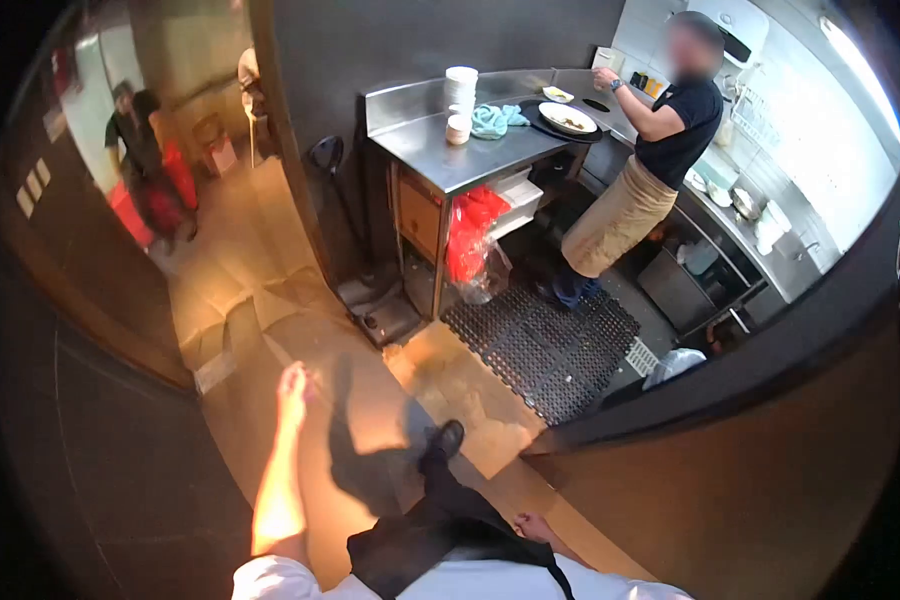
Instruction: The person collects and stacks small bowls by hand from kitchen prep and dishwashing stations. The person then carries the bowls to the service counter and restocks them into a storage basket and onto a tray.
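My left hand [293, 388] is stretched forward over the brown-covered floor, its fingers small and blurred. I see no object in it and cannot make out how its fingers are held. Low beside my dark apron [410, 553] is my right hand [535, 527]. Its fingers look loosely curled, and nothing shows in them. Neither hand touches any of the things around it. One black shoe [450, 438] of mine is on the floor covering, by the doorway to the kitchen.
A person [670, 140] in a tan apron stands beside the steel counter [450, 165]. On it are stacked white cups [461, 90], a turquoise cloth [495, 121] and a plate [568, 118]. A black rubber mat [550, 340] covers the kitchen floor. Another person [145, 165] is down the corridor.
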### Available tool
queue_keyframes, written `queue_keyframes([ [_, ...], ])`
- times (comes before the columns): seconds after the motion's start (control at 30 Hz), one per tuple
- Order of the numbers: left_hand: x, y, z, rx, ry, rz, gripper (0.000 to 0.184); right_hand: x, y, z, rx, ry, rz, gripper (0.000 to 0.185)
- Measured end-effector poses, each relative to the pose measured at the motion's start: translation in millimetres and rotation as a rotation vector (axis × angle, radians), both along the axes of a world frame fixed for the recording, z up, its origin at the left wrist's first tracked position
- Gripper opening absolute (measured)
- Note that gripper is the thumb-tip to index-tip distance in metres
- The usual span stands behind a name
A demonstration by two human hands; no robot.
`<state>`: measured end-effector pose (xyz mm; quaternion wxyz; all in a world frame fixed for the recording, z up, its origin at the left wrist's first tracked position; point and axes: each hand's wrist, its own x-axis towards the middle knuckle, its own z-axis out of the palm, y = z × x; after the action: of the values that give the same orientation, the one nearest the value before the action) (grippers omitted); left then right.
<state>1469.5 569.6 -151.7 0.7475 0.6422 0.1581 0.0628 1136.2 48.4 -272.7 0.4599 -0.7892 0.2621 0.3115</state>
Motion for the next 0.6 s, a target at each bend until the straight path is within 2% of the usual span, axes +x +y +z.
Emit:
queue_keyframes([
  [0.03, 15.8, -31.5, 13.8, -0.069, -0.022, -0.045, 0.039, 21.2, 0.0, -19.0, 0.043, -0.008, -0.184, 0.033],
  [0.1, 42.8, -77.9, 15.8, -0.152, 0.036, -0.139, 0.044, 42.9, -46.7, -153.2, 0.146, 0.034, -0.252, 0.038],
  [0.17, 63.1, -106.4, 18.8, -0.112, 0.151, -0.255, 0.054, 126.2, -58.2, -132.1, -0.066, 0.205, -0.002, 0.037],
  [0.2, 82.1, -120.4, 28.7, -0.076, 0.148, -0.283, 0.061, 180.2, -60.9, -94.3, -0.110, 0.162, -0.002, 0.036],
  [0.23, 103.0, -125.6, 39.2, -0.096, 0.124, -0.298, 0.063, 242.3, -56.4, -32.8, -0.154, 0.120, -0.001, 0.035],
  [0.27, 124.1, -133.1, 50.3, -0.124, 0.104, -0.307, 0.065, 281.5, -59.6, -36.0, -0.258, -0.153, -0.055, 0.035],
  [0.3, 144.7, -137.8, 60.5, -0.132, 0.071, -0.317, 0.067, 333.6, -62.9, -18.4, -0.143, -0.259, -0.116, 0.037],
  [0.33, 165.9, -140.2, 70.5, -0.139, 0.037, -0.323, 0.070, 386.2, -52.6, 29.4, -0.180, -0.400, -0.141, 0.034],
  [0.37, 188.2, -142.6, 79.3, -0.146, -0.002, -0.329, 0.072, 436.6, -64.9, 2.5, 0.030, -0.407, -0.197, 0.029],
  [0.4, 210.0, -145.5, 85.2, -0.173, -0.032, -0.347, 0.073, 482.9, -53.5, 37.9, 0.157, -0.456, -0.340, 0.026],
  [0.47, 256.0, -150.4, 95.9, -0.225, -0.094, -0.389, 0.076, 570.2, -30.3, 118.4, 0.313, -0.549, -0.417, 0.035],
  [0.5, 280.9, -158.8, 105.0, -0.251, -0.122, -0.385, 0.083, 604.2, -19.8, 162.3, 0.282, -0.514, -0.392, 0.038],
  [0.6, 363.5, -171.7, 105.1, -0.299, -0.259, -0.440, 0.086, 684.3, -4.0, 198.7, 0.413, -0.662, -0.368, 0.045],
])
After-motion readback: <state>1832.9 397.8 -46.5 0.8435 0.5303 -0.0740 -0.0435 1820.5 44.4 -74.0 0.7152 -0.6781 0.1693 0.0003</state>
